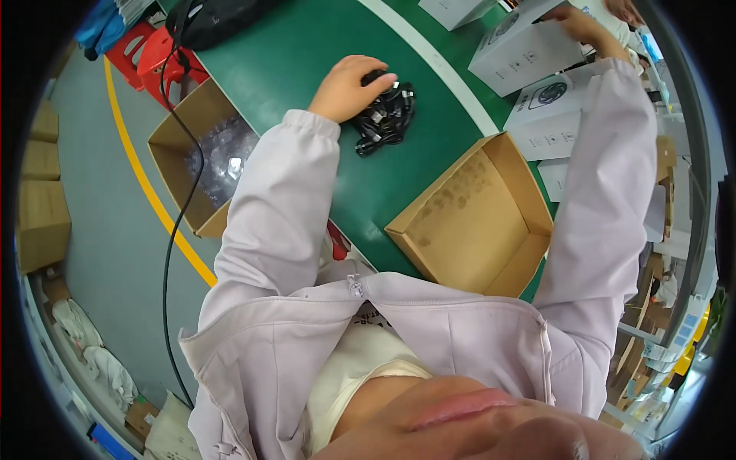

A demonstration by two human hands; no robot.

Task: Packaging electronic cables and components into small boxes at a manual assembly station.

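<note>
My left hand [351,87] is over a pile of coiled black cables [389,115] on the green table. Its thumb and fingers close around a black cable bundle at the pile's upper edge. My right arm stretches to the far right, where my right hand [580,27] grips the upper edge of a white printed box [525,54]. Its fingertips are partly hidden at that edge. Nearer me, below this box, stands a second white box [546,111] with a dark round picture. An open cardboard tray [468,222] with dark smudges on its bottom lies between my arms.
A cardboard box [172,142] holding clear plastic bags stands left of the green table [287,57]. A black cord [201,157] hangs across it. Red stools [157,57] and a black bag [222,23] are at the far left. Another person [625,11] is at the far right.
</note>
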